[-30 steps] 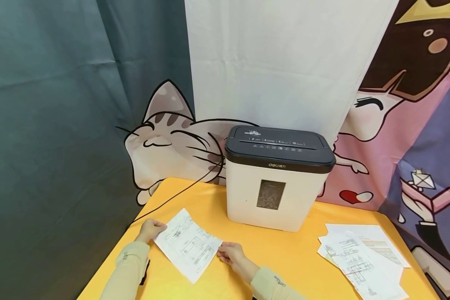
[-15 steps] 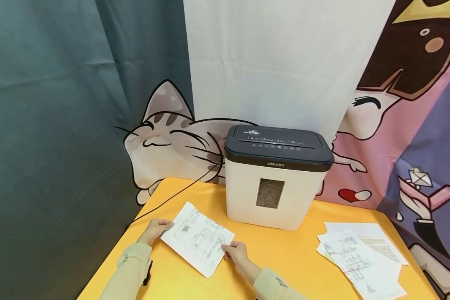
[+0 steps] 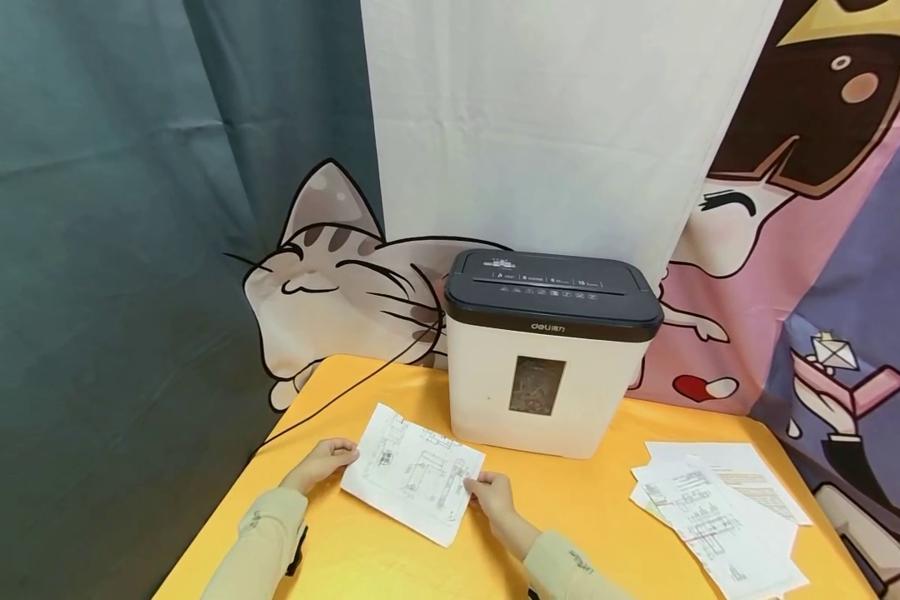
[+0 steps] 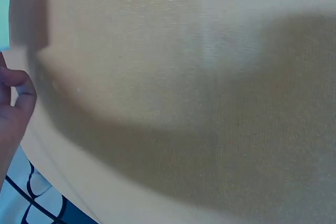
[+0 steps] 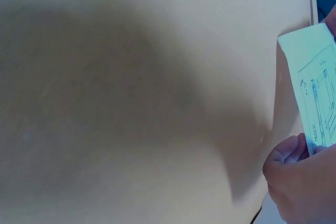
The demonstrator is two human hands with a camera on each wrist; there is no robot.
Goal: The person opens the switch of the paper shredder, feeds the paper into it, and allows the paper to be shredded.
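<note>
A sheet of paper (image 3: 412,475) printed with line drawings is held between my two hands over the yellow table, tilted with its right side lower. At its left edge my left hand (image 3: 321,463) pinches it between thumb and fingers. My right hand (image 3: 495,498) pinches the right edge in the same way. In the left wrist view only a corner of the paper (image 4: 4,11) shows above the left hand (image 4: 13,106). The right wrist view shows the paper's drawing side (image 5: 314,87) beyond the right hand (image 5: 302,177). Behind the paper stands a white paper shredder (image 3: 487,392) with a dark slotted top.
Several overlapping printed sheets (image 3: 720,525) lie at the table's right side. A black cord (image 3: 337,402) runs from the shredder across the table's left part. Printed curtains (image 3: 525,125) hang behind the yellow table (image 3: 360,567).
Both hands have moved right with the paper, the left one more nearly level with the sheet's edge. The paper has turned counterclockwise, its long edges now flatter. The shredder and the sheets have stayed.
</note>
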